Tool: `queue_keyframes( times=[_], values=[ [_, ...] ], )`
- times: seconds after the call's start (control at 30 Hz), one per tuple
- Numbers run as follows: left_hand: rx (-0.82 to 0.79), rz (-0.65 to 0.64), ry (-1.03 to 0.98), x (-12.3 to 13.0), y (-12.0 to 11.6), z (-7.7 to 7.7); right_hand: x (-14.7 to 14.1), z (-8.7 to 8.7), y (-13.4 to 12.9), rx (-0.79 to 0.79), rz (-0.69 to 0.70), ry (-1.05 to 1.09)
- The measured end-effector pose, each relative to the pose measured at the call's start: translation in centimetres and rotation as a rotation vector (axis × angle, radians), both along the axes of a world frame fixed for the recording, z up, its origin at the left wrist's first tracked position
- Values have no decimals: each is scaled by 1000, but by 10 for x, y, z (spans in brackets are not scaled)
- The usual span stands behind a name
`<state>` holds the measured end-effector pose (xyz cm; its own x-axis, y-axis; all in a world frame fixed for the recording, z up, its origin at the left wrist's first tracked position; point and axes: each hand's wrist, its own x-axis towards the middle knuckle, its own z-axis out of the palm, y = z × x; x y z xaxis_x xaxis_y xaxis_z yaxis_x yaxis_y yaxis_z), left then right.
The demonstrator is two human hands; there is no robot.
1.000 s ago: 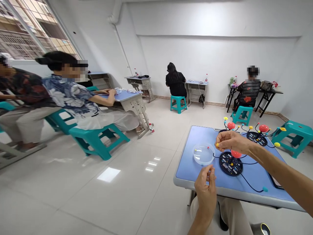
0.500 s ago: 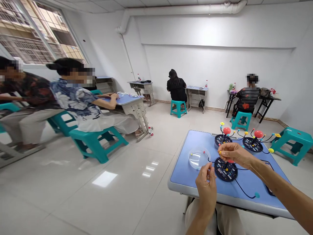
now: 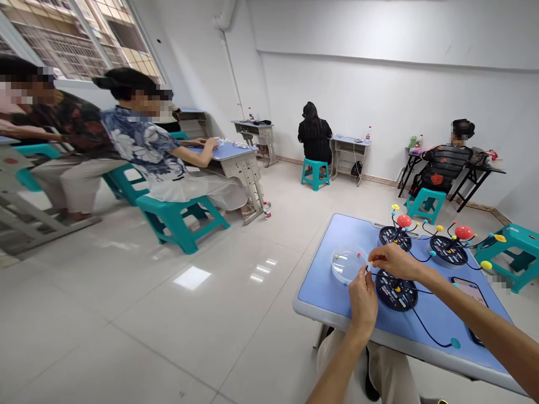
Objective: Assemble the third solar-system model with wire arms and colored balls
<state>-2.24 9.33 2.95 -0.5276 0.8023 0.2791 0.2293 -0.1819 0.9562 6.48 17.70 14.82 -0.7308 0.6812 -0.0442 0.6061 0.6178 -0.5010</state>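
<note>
Over a blue table, my left hand (image 3: 364,297) pinches the end of a thin black rod beside a round black base (image 3: 396,292). My right hand (image 3: 393,261) holds a small yellow ball (image 3: 371,264) between its fingertips, close to that rod end. Black rods reach out from the base, one ending in a teal ball (image 3: 455,343) at the right. A clear round dish (image 3: 347,268) with small balls at its rim is left of my hands. Behind my right hand are two similar models, each with a red ball (image 3: 404,221) on top.
A phone (image 3: 470,297) lies at the table's right side, partly under my right forearm. A teal stool (image 3: 516,247) is beyond the table's right edge. Several people sit at other desks to the left and ahead.
My hands have come together, bringing the yellow ball to the rod end at my left fingertips. The camera view has shifted, and more of the phone shows.
</note>
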Motion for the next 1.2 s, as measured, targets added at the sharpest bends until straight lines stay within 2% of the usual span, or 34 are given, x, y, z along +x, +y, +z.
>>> queue_keyframes(
  times=[0.13, 0.3, 0.5, 0.67, 0.9, 1.2],
  values=[
    [-21, -7, 45, -1, 3, -1, -5, 0, 5, -15, 31, -45],
    [-40, 7, 69, -2, 3, 3, -12, 9, 7, -78, 8, -76],
    [-53, -16, 87, -3, 1, 11, -19, 10, 7, -40, 50, -137],
    [-59, -34, 120, -5, -1, 13, -20, 9, 2, 45, 102, -189],
    [-42, -36, 152, -6, -1, 14, -21, 9, -6, 249, 203, -293],
    [-22, -33, 157, -6, -2, 13, -23, 7, -7, 330, 240, -476]
  ],
)
